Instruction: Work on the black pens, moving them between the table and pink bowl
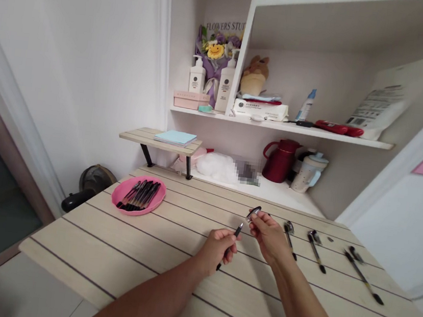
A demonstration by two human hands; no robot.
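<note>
My left hand (216, 250) is closed around a black pen (238, 230) whose silver tip points up and away from me. Pinched in my right hand (269, 236) is a black pen cap (254, 213) with a shiny, clear-looking part. A small gap separates the cap from the pen tip. To the right lie a pen (293, 246) with a cap-like piece at its far end, another pen (317, 253) and a longer pen (364, 280), each near a similar piece. Several black pens (141, 194) rest side by side in a pink tray (154, 208) on the left.
The slatted wooden table (126, 251) carries a small raised stand (137, 135) with a light blue notepad (175, 137). Behind it are a red jug (279, 160) and a pale tumbler (308, 173). A white shelf (315, 133) above holds bottles, boxes and a plush toy.
</note>
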